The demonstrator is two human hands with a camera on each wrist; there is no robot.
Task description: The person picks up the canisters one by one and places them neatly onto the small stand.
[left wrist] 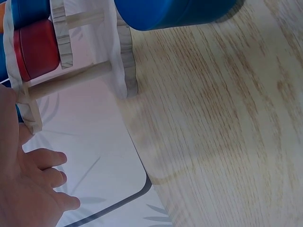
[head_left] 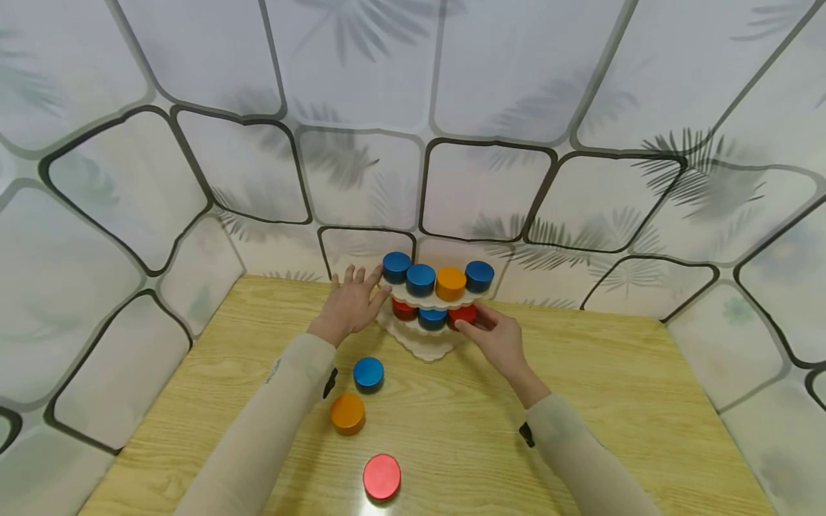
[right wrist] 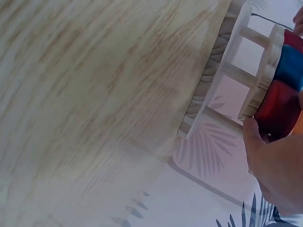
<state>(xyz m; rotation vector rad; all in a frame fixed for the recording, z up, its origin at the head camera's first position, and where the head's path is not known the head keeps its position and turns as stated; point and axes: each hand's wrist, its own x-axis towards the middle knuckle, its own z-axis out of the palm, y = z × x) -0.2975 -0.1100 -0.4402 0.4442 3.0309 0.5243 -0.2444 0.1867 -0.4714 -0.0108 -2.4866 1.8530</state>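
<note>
A three-level wooden stand point(head_left: 426, 351) with scalloped edges stands against the back wall. Its top level carries two blue round tins point(head_left: 421, 280), an orange one point(head_left: 450, 284) and another blue one point(head_left: 480, 276). On the middle level sit a red tin point(head_left: 404, 309), a blue tin point(head_left: 432, 319) and a second red tin point(right wrist: 279, 106). My left hand point(head_left: 350, 304) holds the stand's left edge between thumb and index finger, other fingers spread. With thumb and fingers, my right hand point(head_left: 500, 340) grips the right red tin at the middle level; some fingertips are hidden.
On the wooden table point(head_left: 613, 401) in front of the stand lie a blue tin point(head_left: 368, 375), an orange tin point(head_left: 348, 413) and a red tin point(head_left: 381, 477). Patterned fabric walls point(head_left: 490, 186) enclose the back and both sides.
</note>
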